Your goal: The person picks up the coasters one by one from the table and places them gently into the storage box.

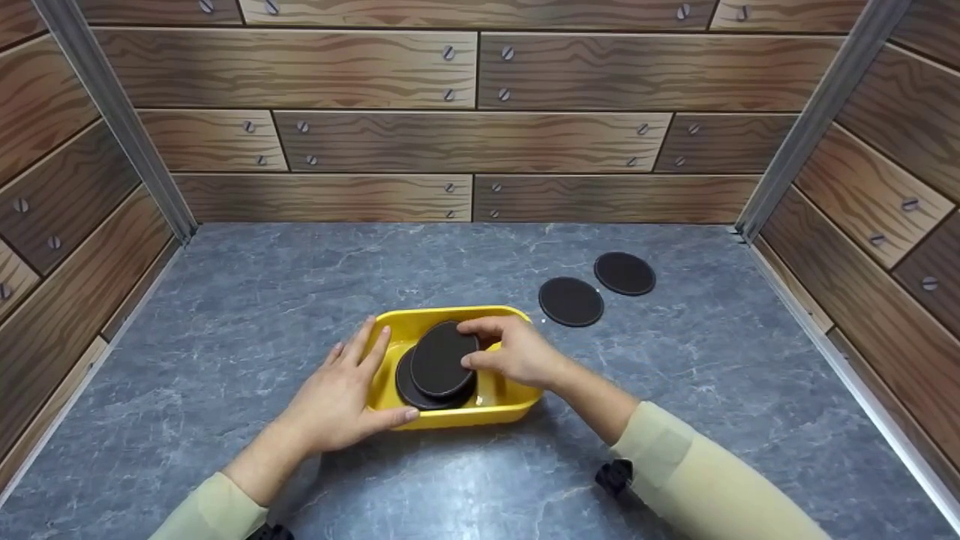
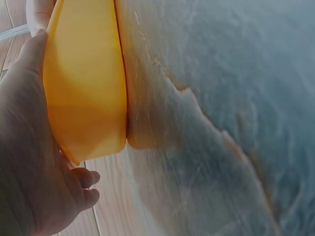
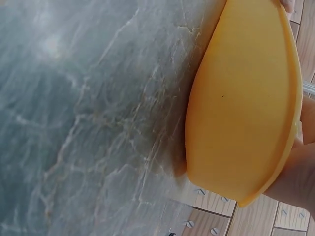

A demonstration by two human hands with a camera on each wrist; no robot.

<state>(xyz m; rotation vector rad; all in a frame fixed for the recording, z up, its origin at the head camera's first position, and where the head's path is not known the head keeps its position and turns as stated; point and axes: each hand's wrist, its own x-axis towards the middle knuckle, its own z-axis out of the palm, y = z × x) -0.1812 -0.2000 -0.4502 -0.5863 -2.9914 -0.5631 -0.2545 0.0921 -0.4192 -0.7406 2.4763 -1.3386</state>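
No readable writing or brand anywhere. We see a yellow tray (image 1: 450,409) near the desk (image 1: 300,300) centre, w/ two dark round pads in it: top pad (image 1: 442,358) tilted, lying on a lower pad (image 1: 420,394). Right hand (image 1: 514,352) has fingers pinched on the top pad's edge. Left hand (image 1: 341,397) rests on the tray's left wall, fingers straight & apart. Two more pads (image 1: 571,301) (image 1: 625,273) lie flat on the desk, back right, just beside each other.
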